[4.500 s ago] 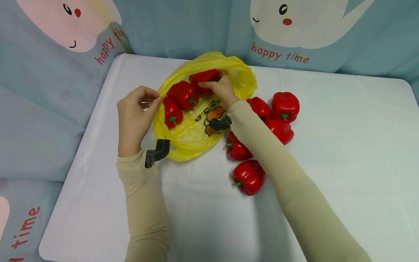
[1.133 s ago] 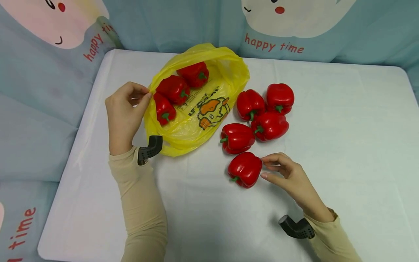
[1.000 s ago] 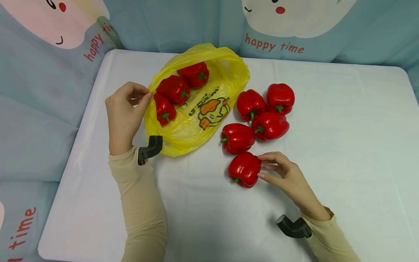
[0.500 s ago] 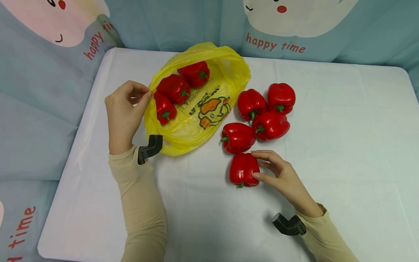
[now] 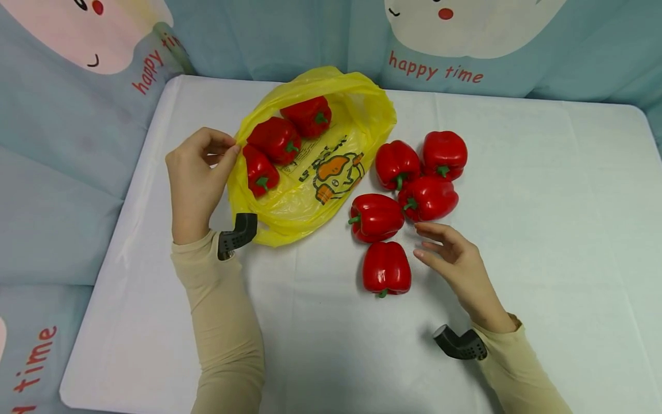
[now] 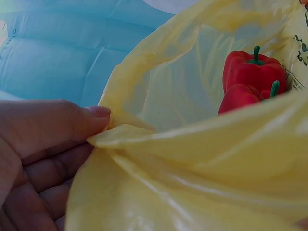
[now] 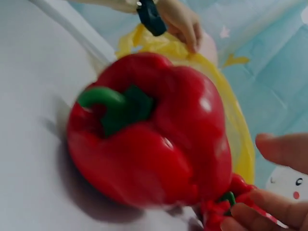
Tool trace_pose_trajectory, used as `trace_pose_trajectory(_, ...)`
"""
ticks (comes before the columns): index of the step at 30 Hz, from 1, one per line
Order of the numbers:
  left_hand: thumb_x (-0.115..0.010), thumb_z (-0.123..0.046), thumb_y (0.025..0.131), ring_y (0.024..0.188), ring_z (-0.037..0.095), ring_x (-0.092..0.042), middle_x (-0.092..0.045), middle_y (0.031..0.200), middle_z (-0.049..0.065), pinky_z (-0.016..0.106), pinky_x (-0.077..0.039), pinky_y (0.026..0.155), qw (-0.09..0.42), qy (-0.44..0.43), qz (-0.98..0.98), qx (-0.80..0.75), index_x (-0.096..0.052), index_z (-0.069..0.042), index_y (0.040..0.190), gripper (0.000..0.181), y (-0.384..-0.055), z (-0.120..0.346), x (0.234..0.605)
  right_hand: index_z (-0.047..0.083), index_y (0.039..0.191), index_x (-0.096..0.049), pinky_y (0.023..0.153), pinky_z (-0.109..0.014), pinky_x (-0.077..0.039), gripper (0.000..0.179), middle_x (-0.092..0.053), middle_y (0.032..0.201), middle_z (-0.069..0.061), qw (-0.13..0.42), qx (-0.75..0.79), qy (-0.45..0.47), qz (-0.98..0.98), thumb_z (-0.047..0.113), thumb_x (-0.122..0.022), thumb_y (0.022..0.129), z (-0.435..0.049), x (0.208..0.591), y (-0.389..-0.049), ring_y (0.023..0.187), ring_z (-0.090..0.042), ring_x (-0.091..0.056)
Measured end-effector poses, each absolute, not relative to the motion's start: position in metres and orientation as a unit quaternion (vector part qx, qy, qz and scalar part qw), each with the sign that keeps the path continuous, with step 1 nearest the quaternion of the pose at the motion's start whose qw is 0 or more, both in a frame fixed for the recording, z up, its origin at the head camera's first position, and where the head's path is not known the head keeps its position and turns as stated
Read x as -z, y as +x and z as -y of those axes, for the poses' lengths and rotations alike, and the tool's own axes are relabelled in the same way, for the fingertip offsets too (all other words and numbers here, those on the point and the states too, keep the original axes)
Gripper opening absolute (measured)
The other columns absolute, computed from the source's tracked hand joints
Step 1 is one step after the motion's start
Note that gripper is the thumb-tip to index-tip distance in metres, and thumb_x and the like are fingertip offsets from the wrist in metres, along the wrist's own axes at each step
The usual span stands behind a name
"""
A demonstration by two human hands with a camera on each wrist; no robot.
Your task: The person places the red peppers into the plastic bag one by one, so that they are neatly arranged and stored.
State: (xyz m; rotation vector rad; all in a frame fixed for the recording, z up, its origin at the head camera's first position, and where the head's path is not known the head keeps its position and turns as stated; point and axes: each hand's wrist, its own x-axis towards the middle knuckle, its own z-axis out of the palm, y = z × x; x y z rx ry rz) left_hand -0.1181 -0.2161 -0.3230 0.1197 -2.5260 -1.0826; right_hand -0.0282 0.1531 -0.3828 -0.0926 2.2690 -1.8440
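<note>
My left hand (image 5: 199, 178) pinches the left rim of a yellow plastic bag (image 5: 289, 224) between thumb and fingers, and the left wrist view shows the folded edge caught there. Three red bell peppers lie inside the bag, among them one bell pepper (image 5: 274, 141) in the middle. My right hand (image 5: 457, 264) is held with fingers apart and nothing between them, just right of the nearest bell pepper (image 5: 386, 267), whose green stem points toward me. In the right wrist view that pepper (image 7: 154, 134) looms large, with my fingertips (image 7: 274, 149) beside it.
Beyond the nearest pepper lies another bell pepper (image 5: 377, 218), stem to the left. Three more bell peppers cluster behind it, including one pepper (image 5: 445, 154) at the back. They all rest on a white-covered table (image 5: 548, 241), with a printed blue curtain (image 5: 305, 40) behind.
My right hand left the bag, touched the nearest pepper and turned it so its stem faces me, then drew off to the right. My left hand keeps its pinch on the bag.
</note>
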Motion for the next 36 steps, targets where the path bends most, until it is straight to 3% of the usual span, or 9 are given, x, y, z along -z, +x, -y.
trace_pose_trajectory(10, -0.064, -0.014, 0.091, 0.085, 0.022, -0.064, -0.068, 0.094, 0.014, 0.019, -0.052, 0.08, 0.196, 0.04, 0.899, 0.389, -0.067, 0.005, 0.096, 0.02, -0.118, 0.216, 0.323, -0.002, 0.122, -0.052, 0.084, -0.017, -0.048, 0.036, -0.056, 0.119, -0.015, 0.012, 0.662, 0.052, -0.747, 0.001, -0.065, 0.088, -0.161, 0.388, -0.037, 0.108, -0.022, -0.054)
trace_pose_trajectory(22, -0.065, -0.013, 0.091, 0.085, 0.023, -0.064, -0.068, 0.094, 0.014, 0.019, -0.052, 0.08, 0.2, 0.037, 0.898, 0.39, -0.067, 0.005, 0.096, 0.019, -0.118, 0.217, 0.323, 0.006, 0.146, -0.029, 0.09, -0.013, -0.041, 0.067, -0.038, 0.143, -0.008, 0.002, 0.636, 0.117, -0.763, 0.008, -0.064, 0.089, -0.162, 0.39, -0.06, 0.128, -0.024, -0.039)
trace_pose_trajectory(36, -0.064, -0.014, 0.091, 0.086, 0.022, -0.064, -0.068, 0.095, 0.014, 0.022, -0.052, 0.081, 0.197, 0.042, 0.899, 0.388, -0.067, 0.005, 0.096, 0.02, -0.117, 0.216, 0.323, 0.013, 0.15, -0.018, 0.106, -0.031, -0.031, 0.087, -0.029, 0.15, -0.003, -0.033, 0.635, 0.156, -0.756, 0.016, -0.073, 0.082, -0.151, 0.404, -0.111, 0.131, -0.016, -0.03)
